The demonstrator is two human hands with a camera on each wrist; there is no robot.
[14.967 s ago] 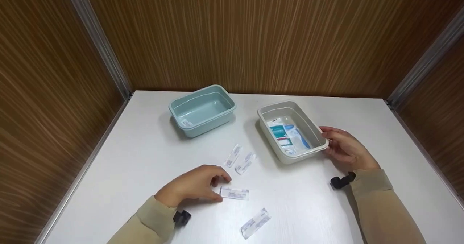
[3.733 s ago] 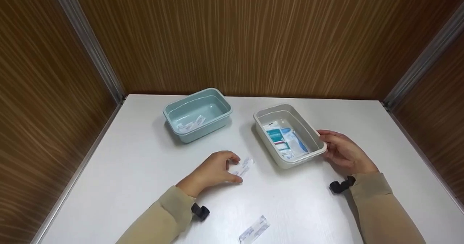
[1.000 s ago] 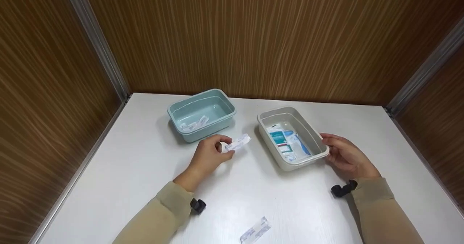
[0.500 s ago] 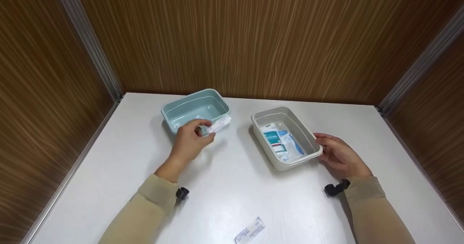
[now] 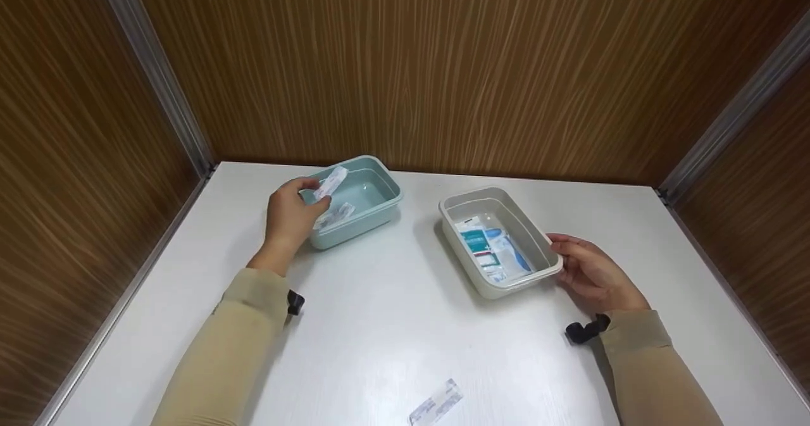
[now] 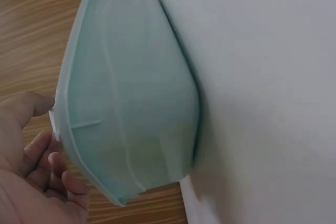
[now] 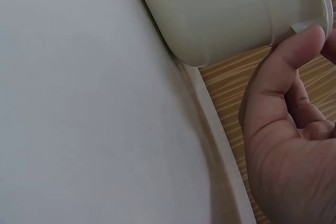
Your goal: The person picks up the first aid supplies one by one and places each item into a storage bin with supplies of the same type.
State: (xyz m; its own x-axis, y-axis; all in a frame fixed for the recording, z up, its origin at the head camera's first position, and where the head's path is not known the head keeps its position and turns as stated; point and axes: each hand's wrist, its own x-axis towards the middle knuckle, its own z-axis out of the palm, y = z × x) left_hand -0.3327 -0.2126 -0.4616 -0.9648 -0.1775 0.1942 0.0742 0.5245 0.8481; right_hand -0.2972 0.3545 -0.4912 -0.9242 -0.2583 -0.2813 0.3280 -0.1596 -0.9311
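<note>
My left hand (image 5: 290, 217) pinches a small white printed packet (image 5: 331, 183) between thumb and fingers, over the left end of the light teal bin (image 5: 357, 227). More such packets (image 5: 342, 213) lie inside that bin, partly behind the thumb. In the left wrist view, only an edge of the held packet (image 6: 54, 124) shows beside the rim. My right hand (image 5: 591, 277) holds the near right corner of a beige bin (image 5: 467, 264), thumb against the wall just under the rim. Inside it lie a green-and-white packet (image 5: 477, 240) and a clear packet with something blue (image 5: 517, 252).
Another white printed packet (image 5: 436, 403) lies flat on the white table (image 5: 354, 331) near the front. Wood-grain panels (image 5: 405, 71) stand behind and on both sides.
My left hand took the packet off the table and carried it left to over the teal bin. Earlier, other packets went from table into that bin. My right hand stays on the beige bin.
</note>
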